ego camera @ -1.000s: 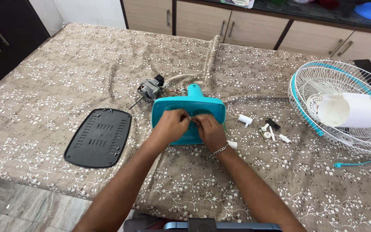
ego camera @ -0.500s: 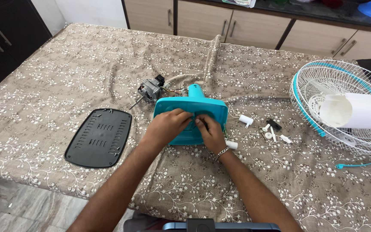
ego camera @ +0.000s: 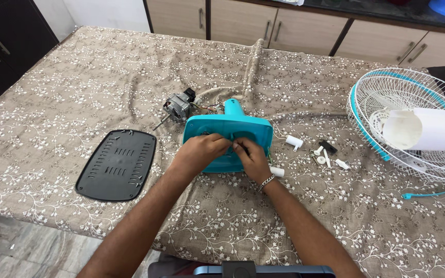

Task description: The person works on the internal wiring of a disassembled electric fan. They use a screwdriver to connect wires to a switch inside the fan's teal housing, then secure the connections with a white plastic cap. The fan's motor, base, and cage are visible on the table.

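Two hands on one teal fan base.

A home kitchen: wooden cabinets, dark countertop, clothed table.

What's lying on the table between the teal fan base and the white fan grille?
In the head view, small white plastic parts and one small black piece lie on the tablecloth between the teal fan base and white fan grille.

left: black cover plate, bare cloth between | right: small white parts, fan guard
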